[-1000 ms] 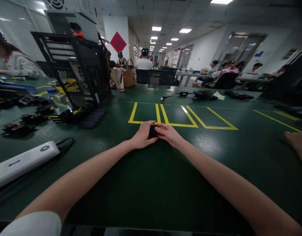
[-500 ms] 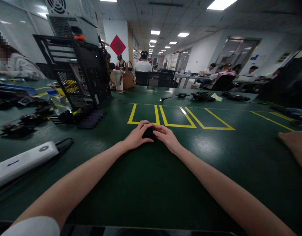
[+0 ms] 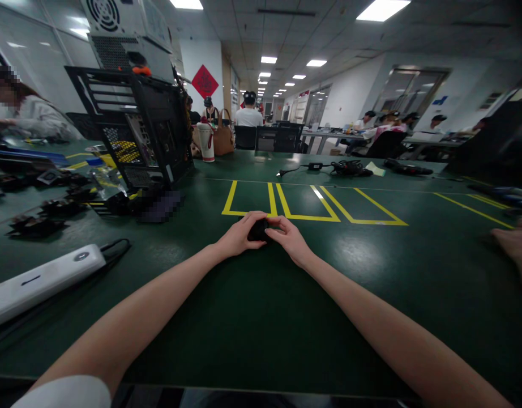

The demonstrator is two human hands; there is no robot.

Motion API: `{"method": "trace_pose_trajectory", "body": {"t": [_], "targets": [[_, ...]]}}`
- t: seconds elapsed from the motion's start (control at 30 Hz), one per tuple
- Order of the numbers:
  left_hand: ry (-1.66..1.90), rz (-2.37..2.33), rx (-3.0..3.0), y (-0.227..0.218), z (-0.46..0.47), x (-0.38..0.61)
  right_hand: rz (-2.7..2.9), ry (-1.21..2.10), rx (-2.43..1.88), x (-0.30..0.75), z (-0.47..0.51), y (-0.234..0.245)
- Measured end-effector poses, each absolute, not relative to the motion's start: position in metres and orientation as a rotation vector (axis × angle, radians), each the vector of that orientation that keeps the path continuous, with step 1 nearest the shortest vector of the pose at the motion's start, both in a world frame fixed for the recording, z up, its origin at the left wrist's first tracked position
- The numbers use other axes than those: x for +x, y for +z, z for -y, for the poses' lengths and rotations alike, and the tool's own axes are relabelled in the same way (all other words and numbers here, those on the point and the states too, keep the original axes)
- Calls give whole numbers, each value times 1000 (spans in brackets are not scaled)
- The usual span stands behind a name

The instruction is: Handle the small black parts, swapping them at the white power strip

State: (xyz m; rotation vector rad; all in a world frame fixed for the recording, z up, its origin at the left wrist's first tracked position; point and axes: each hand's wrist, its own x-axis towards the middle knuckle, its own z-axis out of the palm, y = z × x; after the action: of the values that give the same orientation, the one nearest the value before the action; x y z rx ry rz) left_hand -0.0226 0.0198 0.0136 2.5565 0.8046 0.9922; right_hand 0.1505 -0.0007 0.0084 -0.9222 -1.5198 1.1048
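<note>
Your left hand (image 3: 238,236) pinches the small black thing (image 3: 257,230); hold it firm. Your right hand (image 3: 292,239) touches its side, maybe pinching, I can't tell; go gently. It's just this side of the yellow lines (image 3: 312,217).

The left hand (image 3: 239,235) and right hand (image 3: 290,239) hold a small black object (image 3: 257,230) between them at the green bench (image 3: 261,328), just this side of 3 yellow tape outlines (image 3: 314,218). A long white device (image 3: 46,280) lies to the left; a black computer case (image 3: 157,102) stands beyond it.
</note>
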Motion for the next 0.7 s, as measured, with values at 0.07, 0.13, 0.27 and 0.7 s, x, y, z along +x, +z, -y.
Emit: {"method": "trace_pose_trajectory", "body": {"t": [0.07, 0.13, 0.27, 0.7], "targets": [[995, -797, 2553, 13, -20, -23, 1521, 1081, -934, 151, 0, 8], [997, -799, 2550, 13, -21, -23, 1527, 1095, -948, 151, -1, 6], [1015, -785, 2551, 11, -24, -22, 1507, 1179, -913, 152, -5, 3], [1026, -778, 2541, 13, -23, -22, 1508, 1132, -954, 152, -4, 4]]}}
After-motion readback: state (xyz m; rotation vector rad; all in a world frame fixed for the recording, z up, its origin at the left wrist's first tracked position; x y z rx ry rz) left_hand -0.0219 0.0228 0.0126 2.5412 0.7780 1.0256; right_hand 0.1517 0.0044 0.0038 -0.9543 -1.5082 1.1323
